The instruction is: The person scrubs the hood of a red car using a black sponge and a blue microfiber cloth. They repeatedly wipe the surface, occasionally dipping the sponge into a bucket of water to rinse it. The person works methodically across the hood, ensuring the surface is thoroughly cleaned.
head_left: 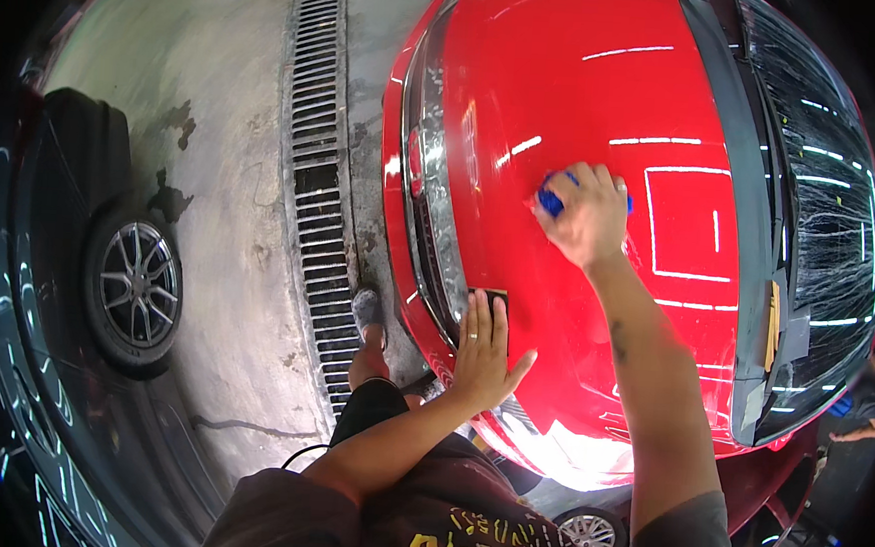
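Note:
The glossy red hood of a car (530, 69) spreads before me. My right hand (589, 218) is on the middle of the hood, fingers curled round a blue pad (554, 198). Blue shows on both sides of the fingers; the rest of the pad is hidden under them. Nearer to me, my left hand (483, 352) lies flat near the hood's front edge, fingers stretched out and thumb apart. Its fingertips rest over a small dark rectangular piece (498, 297) with a light rim, mostly covered. I cannot tell what that piece is.
The windshield (813, 196), streaked with whitish marks, is at the right. A slatted floor drain (317, 196) runs along the concrete floor (228, 90) left of the car. A dark car with a spoked wheel (138, 285) stands at the far left. Another person's arm (857, 432) shows at the right edge.

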The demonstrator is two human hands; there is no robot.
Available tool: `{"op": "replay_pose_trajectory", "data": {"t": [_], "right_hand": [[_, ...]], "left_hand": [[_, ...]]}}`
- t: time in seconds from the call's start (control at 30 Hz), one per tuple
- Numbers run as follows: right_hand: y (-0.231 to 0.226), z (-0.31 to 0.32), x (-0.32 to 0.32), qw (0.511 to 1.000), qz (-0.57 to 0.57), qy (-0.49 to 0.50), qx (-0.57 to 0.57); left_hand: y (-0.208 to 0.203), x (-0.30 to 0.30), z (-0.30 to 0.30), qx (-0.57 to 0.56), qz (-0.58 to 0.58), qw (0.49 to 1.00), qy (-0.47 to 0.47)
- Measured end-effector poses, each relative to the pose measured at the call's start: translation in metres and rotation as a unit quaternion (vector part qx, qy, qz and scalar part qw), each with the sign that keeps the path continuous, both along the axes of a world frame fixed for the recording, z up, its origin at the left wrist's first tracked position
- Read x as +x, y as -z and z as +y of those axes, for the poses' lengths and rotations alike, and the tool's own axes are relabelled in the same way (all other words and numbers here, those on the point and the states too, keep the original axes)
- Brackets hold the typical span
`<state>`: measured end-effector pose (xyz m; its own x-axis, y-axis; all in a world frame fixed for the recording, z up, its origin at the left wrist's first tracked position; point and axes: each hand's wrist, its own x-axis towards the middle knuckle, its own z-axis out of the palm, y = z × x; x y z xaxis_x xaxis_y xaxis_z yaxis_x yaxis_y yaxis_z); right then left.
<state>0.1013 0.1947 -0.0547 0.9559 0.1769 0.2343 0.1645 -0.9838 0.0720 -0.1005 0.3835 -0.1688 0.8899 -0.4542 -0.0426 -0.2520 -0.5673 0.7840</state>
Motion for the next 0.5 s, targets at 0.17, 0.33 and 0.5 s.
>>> {"op": "replay_pose_trajectory", "data": {"t": [0.17, 0.33, 0.5], "right_hand": [[-0.004, -0.015, -0.034, 1.000, -0.011, 0.006, -0.012], [-0.011, -0.043, -0.123, 0.998, -0.046, -0.037, 0.021], [-0.012, -0.062, -0.153, 0.997, -0.076, -0.009, 0.007]], "left_hand": [[0.005, 0.067, -0.010, -0.014, -0.050, 0.996, -0.068], [0.014, 0.153, 0.008, 0.005, -0.001, 0.990, -0.138], [0.003, -0.033, -0.030, -0.024, -0.064, 0.995, -0.074]]}}
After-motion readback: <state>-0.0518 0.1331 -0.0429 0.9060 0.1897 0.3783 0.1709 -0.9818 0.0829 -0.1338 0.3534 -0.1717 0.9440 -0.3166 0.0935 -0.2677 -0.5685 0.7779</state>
